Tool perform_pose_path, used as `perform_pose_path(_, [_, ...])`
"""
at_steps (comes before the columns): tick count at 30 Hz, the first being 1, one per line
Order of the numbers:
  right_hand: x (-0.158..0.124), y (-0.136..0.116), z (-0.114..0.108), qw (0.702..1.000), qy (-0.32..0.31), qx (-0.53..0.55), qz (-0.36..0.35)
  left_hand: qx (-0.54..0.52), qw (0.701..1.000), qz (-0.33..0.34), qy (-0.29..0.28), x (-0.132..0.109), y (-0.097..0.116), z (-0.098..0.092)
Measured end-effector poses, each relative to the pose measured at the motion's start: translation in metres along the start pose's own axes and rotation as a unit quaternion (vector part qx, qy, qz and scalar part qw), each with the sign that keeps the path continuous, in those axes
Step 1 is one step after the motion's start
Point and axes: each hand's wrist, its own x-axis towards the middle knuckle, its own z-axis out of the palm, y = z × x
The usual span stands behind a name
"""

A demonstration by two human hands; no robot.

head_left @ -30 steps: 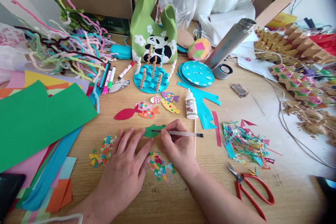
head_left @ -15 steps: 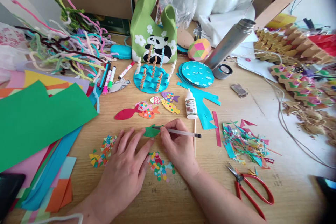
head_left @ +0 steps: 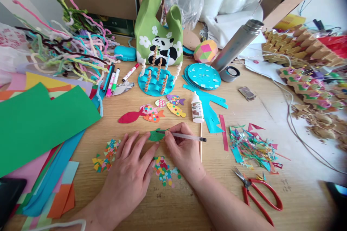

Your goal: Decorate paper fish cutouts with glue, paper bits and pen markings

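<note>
A pen with a clear barrel is pinched in my right hand, its tip on a small green paper fish. My left hand lies spread on the table, fingertips at the near left edge of that fish. Beyond my hands lie a red paper fish, a yellow spotted fish, an orange spotted fish and a purple fish. Round paper dots sit between my hands, and small paper triangles are left of my left hand.
A white glue bottle stands beyond my right hand. Red-handled scissors and a heap of paper scraps are at right. Coloured paper sheets cover the left. A steel flask and a green panda bag stand at the back.
The pen has shifted very slightly to the left at its back end, its tip still on the green fish. My left hand stays in place.
</note>
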Motion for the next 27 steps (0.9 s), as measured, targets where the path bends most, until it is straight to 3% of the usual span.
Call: perform_pose_path(27, [0.0012,0.0016,0.0004,1.0,0.007,-0.009,-0.018,-0.013,1.0,-0.01,0.014,-0.0001,0.0007,0.0015])
